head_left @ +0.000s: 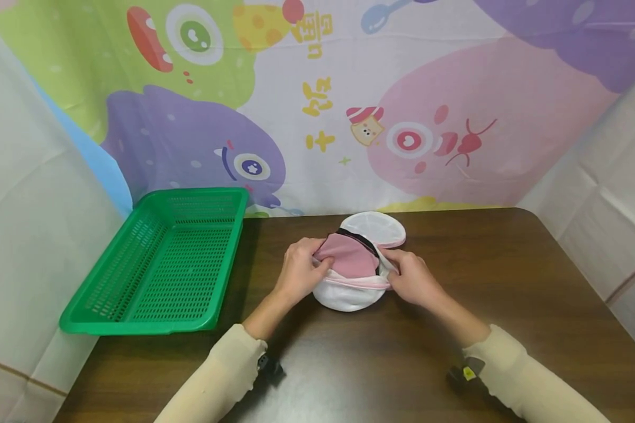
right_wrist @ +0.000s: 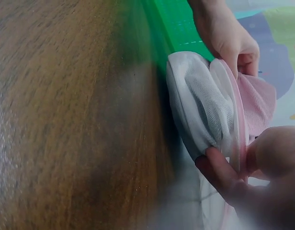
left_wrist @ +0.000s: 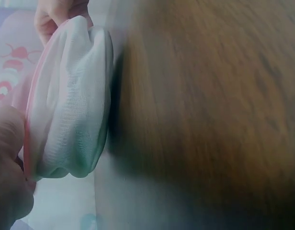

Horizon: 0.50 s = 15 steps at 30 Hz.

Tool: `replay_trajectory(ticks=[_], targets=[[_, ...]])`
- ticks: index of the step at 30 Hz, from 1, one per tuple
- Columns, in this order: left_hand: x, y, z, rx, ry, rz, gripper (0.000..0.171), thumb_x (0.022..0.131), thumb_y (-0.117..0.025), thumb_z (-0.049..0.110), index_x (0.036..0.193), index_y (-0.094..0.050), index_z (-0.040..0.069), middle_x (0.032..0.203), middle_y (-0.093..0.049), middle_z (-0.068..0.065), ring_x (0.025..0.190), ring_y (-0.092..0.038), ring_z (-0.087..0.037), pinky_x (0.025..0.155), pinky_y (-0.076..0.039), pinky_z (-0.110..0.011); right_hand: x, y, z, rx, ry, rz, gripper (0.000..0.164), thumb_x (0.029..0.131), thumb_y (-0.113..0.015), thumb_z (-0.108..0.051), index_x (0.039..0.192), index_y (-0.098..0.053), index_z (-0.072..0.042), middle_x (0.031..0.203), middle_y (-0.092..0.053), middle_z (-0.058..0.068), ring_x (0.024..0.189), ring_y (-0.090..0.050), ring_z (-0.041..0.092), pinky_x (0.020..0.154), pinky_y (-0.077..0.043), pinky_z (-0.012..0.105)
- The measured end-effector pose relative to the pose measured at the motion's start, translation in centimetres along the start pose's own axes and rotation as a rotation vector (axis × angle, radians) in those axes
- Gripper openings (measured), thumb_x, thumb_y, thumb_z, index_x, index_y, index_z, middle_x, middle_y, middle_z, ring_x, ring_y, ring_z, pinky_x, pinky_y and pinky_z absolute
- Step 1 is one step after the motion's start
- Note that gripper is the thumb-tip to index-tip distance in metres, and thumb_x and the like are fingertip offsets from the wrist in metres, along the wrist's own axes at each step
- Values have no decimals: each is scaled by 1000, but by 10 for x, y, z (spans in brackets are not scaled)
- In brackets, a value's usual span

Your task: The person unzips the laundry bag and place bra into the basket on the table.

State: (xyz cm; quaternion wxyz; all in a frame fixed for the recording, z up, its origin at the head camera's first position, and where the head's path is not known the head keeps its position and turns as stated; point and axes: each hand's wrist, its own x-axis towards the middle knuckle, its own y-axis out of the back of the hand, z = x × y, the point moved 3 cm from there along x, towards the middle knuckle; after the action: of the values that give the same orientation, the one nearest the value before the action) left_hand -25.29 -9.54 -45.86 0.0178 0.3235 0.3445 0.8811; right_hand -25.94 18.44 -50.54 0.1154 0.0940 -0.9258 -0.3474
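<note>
A round white mesh laundry bag (head_left: 349,296) with pink zipper trim lies unzipped on the table, its lid (head_left: 373,228) folded back behind it. In its opening sits a pink ribbed cloth (head_left: 349,257) with a black edge; the lower part is hidden in the bag. My left hand (head_left: 303,267) pinches the cloth at the left side, close to the rim. At the right, my right hand (head_left: 414,278) grips the bag's rim, thumb inside and fingers outside in the right wrist view. The mesh side (left_wrist: 71,100) bulges and creases in the left wrist view.
A green plastic basket (head_left: 226,276) with slotted walls stands at the left of the brown wooden table (head_left: 508,282). Behind the table hangs a cartoon-printed cloth (head_left: 317,176). Pale wall panels rise at both sides.
</note>
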Motion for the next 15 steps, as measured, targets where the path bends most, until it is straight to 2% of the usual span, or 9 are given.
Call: replay_trajectory(ticks=[2,4,5,7,10,12,13,15], targets=[[1,1,5,9,-45,4,33,92,-85,10,124,-82,2,114,-85,-13,107,-79,-31,98,-63,-51,5,-4,10,-23,-35,-15,63,92,-62,-1,154,-69,-9,129,-81,15,81,-61,21,62,-48,31],[2,0,6,-7,-62,-10,38,92,-86,6,129,-80,1,119,-84,-14,111,-79,-32,101,-64,-50,10,-10,26,-45,-54,-14,63,93,-63,-3,155,-69,-12,134,-81,10,84,-61,19,62,-48,30],[2,8,19,1,-55,-24,40,89,-86,2,129,-79,-2,119,-83,-17,111,-79,-35,100,-65,-50,11,-12,30,-48,-50,-6,63,93,-64,-4,155,-69,-13,134,-81,9,84,-61,18,62,-47,29],[2,-5,-3,-18,-26,-43,43,89,-88,8,131,-79,5,122,-84,-12,110,-79,-28,100,-65,-46,9,-8,22,-36,-47,-14,63,93,-63,-2,155,-69,-11,132,-81,12,83,-60,22,63,-47,31],[1,-28,-42,-34,6,-55,47,89,-89,21,134,-79,13,123,-84,-6,108,-78,-20,99,-64,-41,0,-1,-2,-4,-11,-2,63,91,-60,2,153,-69,-6,118,-81,18,78,-56,23,62,-42,31],[1,-36,-54,-38,31,-60,47,90,-90,25,134,-79,15,123,-85,-6,106,-79,-20,97,-65,-43,-5,4,-16,13,3,-4,64,90,-59,4,153,-69,-3,114,-80,21,77,-55,24,63,-42,31],[1,-31,-48,-44,28,-57,46,91,-90,26,134,-79,14,123,-85,-8,105,-80,-22,96,-65,-44,-7,6,-24,16,-2,-6,64,89,-58,4,152,-68,-2,113,-79,22,76,-55,24,63,-42,30],[2,-19,-30,-43,14,-49,41,92,-89,21,129,-80,7,117,-85,-15,100,-80,-29,90,-66,-49,-11,10,-37,18,-16,-18,64,90,-58,4,153,-67,-1,123,-80,23,80,-57,24,64,-43,28]])
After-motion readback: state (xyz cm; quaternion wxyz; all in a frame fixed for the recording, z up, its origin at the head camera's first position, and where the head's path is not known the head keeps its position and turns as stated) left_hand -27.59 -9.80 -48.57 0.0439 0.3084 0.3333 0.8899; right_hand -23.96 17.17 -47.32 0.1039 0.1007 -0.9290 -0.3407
